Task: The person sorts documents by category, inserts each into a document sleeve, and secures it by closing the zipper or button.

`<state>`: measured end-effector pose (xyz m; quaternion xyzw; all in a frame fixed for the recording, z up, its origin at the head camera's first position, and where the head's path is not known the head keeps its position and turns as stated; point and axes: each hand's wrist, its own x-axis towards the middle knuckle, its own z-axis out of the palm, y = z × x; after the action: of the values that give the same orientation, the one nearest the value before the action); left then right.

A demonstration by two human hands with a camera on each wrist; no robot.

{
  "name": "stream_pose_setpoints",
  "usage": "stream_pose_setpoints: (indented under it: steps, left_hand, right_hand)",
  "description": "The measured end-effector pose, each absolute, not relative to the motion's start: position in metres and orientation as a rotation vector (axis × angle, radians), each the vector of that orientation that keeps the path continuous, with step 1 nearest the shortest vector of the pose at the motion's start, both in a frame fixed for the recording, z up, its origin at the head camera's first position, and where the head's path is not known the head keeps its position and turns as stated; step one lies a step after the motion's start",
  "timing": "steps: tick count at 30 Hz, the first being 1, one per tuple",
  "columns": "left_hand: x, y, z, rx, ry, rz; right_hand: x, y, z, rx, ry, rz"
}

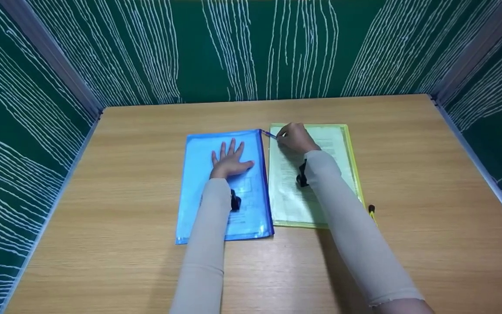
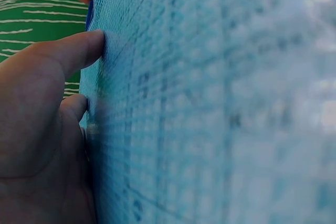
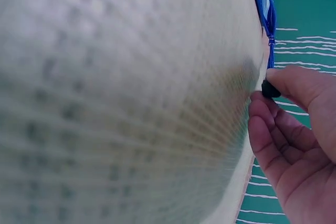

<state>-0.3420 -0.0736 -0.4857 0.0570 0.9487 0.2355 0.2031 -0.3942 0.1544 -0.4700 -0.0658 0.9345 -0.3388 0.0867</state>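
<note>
A blue mesh zip folder (image 1: 211,218) with papers inside lies on the table, its dark blue zipper (image 1: 266,187) along the right edge. My left hand (image 1: 229,163) rests flat on it, fingers spread. At the folder's top right corner, my right hand (image 1: 296,137) pinches the blue zipper pull (image 1: 269,134) between thumb and fingers. In the right wrist view the pull's black end (image 3: 270,89) shows at the fingertips, below the zipper slider (image 3: 271,40). Under the right hand and forearm, a yellow zip folder (image 1: 294,205) holding printed sheets lies beside the blue one.
The yellow folder's pull, with a black end (image 1: 371,209), sticks out at its lower right. Both folders lie on a wooden table (image 1: 124,183). Green panels with white lines (image 1: 259,48) stand at the back and sides.
</note>
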Motion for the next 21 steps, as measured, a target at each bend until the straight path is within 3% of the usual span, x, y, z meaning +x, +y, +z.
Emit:
stream_pose_setpoints:
  steps: [21]
  left_hand:
    - [-0.341, -0.071, -0.485, 0.158, 2.666, 0.609]
  right_hand:
    - [-0.378, 0.15, -0.473, -0.2, 2.731, -1.048]
